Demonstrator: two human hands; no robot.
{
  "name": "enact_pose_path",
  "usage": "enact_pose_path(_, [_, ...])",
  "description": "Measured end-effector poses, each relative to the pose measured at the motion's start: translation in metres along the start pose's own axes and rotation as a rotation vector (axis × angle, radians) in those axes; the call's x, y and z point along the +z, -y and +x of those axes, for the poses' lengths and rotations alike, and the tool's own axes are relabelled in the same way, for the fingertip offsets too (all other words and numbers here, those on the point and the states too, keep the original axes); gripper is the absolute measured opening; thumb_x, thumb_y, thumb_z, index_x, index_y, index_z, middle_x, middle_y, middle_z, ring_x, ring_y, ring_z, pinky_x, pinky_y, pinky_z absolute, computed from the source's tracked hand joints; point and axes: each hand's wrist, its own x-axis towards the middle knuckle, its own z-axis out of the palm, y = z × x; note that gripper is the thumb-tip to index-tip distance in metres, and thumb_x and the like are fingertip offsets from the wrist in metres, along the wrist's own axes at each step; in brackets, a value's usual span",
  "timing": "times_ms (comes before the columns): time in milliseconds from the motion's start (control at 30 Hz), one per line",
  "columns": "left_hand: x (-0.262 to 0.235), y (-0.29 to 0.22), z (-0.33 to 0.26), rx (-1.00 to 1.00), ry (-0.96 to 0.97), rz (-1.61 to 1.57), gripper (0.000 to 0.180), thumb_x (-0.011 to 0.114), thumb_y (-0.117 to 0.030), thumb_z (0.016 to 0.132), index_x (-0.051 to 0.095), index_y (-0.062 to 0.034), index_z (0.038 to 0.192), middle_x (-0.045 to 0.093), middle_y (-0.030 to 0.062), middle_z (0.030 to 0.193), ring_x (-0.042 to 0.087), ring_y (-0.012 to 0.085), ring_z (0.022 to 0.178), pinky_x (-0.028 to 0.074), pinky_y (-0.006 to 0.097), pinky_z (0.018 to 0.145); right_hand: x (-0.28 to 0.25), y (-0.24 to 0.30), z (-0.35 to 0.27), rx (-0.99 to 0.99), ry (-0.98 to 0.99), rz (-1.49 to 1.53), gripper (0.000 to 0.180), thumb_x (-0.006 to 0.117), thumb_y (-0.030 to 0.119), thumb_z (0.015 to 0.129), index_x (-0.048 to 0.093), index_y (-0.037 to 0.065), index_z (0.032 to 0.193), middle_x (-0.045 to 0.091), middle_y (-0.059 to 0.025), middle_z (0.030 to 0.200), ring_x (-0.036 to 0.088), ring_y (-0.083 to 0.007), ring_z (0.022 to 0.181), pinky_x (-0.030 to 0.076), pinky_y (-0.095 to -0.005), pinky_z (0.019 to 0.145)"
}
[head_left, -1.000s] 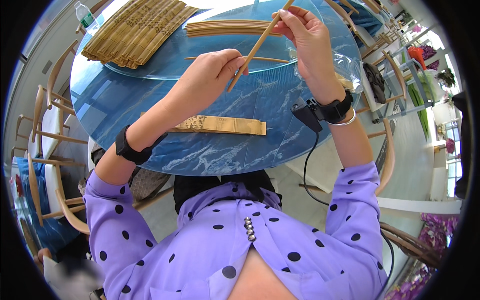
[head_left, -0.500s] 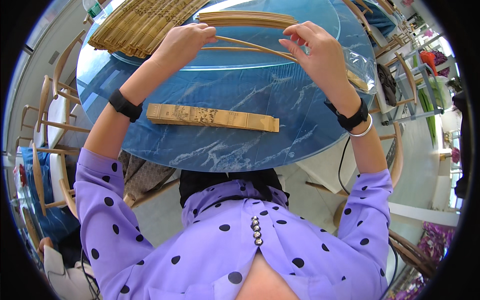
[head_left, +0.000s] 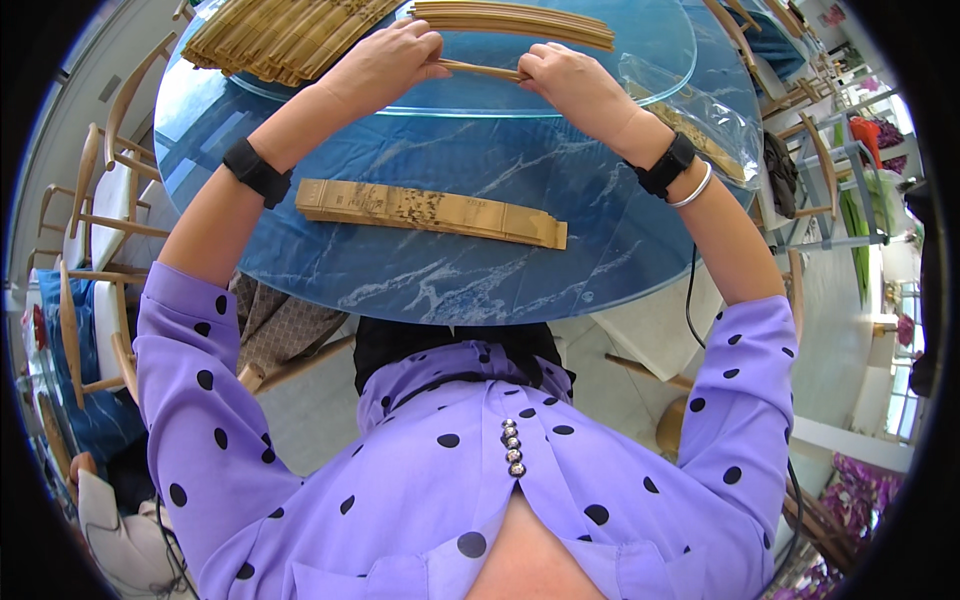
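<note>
Both grips closed on one thin bamboo strip (head_left: 482, 70), left hand (head_left: 385, 62) and right hand (head_left: 570, 82) pinching opposite ends, far over the blue desk (head_left: 420, 285). Nearer, flat bamboo slat bundle (head_left: 430, 212); possibly more strips (head_left: 515, 22) beyond.

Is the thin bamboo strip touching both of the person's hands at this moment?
Touching. In the head view the left hand and the right hand each close their fingers on the thin bamboo strip, which spans the short gap between them.

Thin light-brown bamboo strip (head_left: 482, 70), lying nearly level, spanning left to right, far side of the blue table, pinched at both ends
</note>
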Motion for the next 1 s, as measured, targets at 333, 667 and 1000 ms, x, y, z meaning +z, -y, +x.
enact_pose_path(333, [0.001,-0.012,-0.004,0.019,0.089,0.108,0.023,0.061,-0.026,0.1,0.058,-0.0053,0.108,0.059,0.0117,0.111,0.06,0.0277,0.109,0.05,0.039,0.096,0.002,0.01,-0.005,-0.043,-0.001,-0.183,0.013,0.066,0.006,0.091,0.059,0.003,0.102,0.06,-0.0114,0.097,0.065,-0.0265,0.099,0.057,-0.0336,0.085])
enact_pose_path(667, [-0.042,-0.051,-0.025,-0.054,0.093,-0.332,0.019,0.057,-0.02,0.103,0.05,-0.0024,0.101,0.06,0.0148,0.087,0.06,0.0348,0.079,0.051,0.042,0.075,-0.069,0.049,-0.032,0.13,-0.008,0.156,0.019,0.06,0.02,0.1,0.054,0.002,0.102,0.065,-0.0152,0.082,0.066,-0.0343,0.072,0.053,-0.0399,0.062])
enact_pose_path(1000, [-0.093,-0.193,-0.155,-0.452,-0.288,-1.341,0.039,0.045,-0.03,0.108,0.062,0.0017,0.094,0.057,0.0079,0.081,0.052,0.014,0.067,0.041,0.027,0.061,-0.116,0.189,-0.117,0.097,0.069,0.515,0.025,0.071,0.027,0.091,0.057,0.007,0.086,0.05,-0.0051,0.068,0.057,-0.0232,0.058,0.046,-0.0356,0.052])
